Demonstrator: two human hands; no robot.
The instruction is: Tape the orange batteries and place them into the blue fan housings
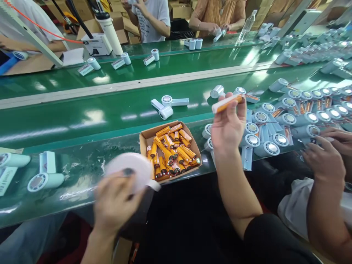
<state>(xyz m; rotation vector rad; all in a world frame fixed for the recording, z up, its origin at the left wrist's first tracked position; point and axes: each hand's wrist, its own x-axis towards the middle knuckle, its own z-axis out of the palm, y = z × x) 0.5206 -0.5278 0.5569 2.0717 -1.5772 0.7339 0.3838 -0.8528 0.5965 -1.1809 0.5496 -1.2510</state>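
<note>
Above the bench (79,161) at its near side, the left hand (117,201) grips a blurred white roll (141,168); the right hand (227,130), well apart, pinches an orange battery (224,105). Between them sits a box (143,145) of batteries (173,150).

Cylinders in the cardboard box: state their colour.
Mostly orange cylinders; the head view shows them.
</note>
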